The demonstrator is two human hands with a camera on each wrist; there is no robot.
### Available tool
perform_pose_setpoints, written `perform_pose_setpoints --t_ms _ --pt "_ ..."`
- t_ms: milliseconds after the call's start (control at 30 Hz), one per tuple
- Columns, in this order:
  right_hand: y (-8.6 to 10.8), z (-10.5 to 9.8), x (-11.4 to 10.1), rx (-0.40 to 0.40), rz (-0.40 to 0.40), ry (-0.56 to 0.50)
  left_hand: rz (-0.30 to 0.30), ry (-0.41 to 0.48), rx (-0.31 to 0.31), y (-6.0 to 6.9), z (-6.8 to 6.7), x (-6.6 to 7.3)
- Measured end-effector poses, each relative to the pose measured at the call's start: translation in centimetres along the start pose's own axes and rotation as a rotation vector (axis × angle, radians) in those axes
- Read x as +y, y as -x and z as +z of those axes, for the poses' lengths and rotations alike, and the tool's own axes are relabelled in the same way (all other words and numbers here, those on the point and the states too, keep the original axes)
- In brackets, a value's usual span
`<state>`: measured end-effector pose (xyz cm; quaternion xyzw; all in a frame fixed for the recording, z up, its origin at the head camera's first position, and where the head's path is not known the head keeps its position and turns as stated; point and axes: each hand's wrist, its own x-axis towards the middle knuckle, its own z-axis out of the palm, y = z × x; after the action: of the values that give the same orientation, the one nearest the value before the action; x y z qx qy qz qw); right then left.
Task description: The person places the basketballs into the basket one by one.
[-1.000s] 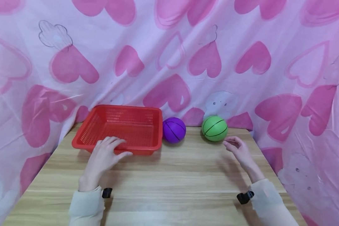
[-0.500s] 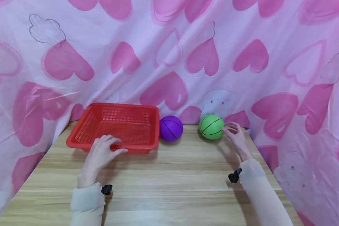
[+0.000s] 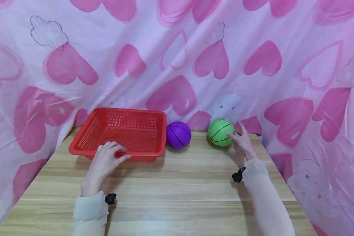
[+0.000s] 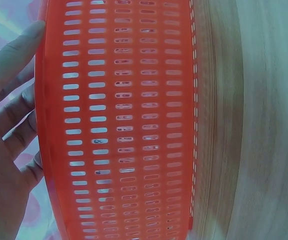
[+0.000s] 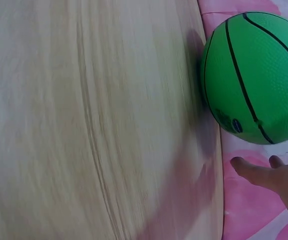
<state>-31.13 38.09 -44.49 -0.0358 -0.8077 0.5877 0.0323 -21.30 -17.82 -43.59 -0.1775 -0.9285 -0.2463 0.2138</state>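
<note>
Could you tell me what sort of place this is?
Probably a tabletop recording corner: a pale wood-grained table stands before a hanging pink fabric sheet with hearts, and two small black devices, perhaps cameras, sit at pale cloth sleeves.

Behind the wood-grain table (image 3: 177,190) — and along both its sides — hangs pale pink cloth (image 3: 106,46) printed with hearts (image 3: 213,62); soft light gleams on the table's near part.

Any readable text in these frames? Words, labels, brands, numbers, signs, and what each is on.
No readable text in any current view.
Green ball: one small dark oval mark in the right wrist view, too small and blurred to read.
Red basket, purple ball, backdrop cloth: no lettering seen; the cloth's hearts and cartoon drawings are pictures only.
</note>
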Motion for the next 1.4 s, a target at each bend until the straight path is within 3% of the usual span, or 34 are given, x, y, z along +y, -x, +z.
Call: perform_pose_setpoints --t_ms 267,500,700,867,1033,1133,1233,1400 --pt "-1.2 0.9 0.3 -0.047 -0.011 0.098 0.008 -0.006 0.0 0.0 0.0 0.0" --pt "-2.0 1.2 0.2 -0.072 0.014 -0.017 -0.021 -0.015 -0.013 0.3 -0.1 0.1" --pt "-2.5 1.7 0.4 -0.103 0.01 0.046 -0.015 -0.023 -0.011 0.4 -0.1 0.1" --pt "-2.7 2.2 0.6 -0.073 -0.018 0.028 -0.02 -0.017 -0.031 0.2 -0.2 0.4" --pt "-2.7 2.2 0.8 0.017 0.0 0.009 -0.028 -0.013 -0.03 0.1 -0.2 0.5" --pt "-2.5 2.0 1.2 0.072 0.071 -0.109 -0.024 -0.018 -0.027 0.1 -0.1 0.5" --pt "-2.3 1.9 1.3 0.096 0.138 -0.319 -0.013 -0.019 -0.021 0.1 0.0 0.5" --pt "-1.9 2.3 0.6 0.064 0.157 -0.537 -0.005 -0.015 -0.007 0.1 -0.1 0.5"
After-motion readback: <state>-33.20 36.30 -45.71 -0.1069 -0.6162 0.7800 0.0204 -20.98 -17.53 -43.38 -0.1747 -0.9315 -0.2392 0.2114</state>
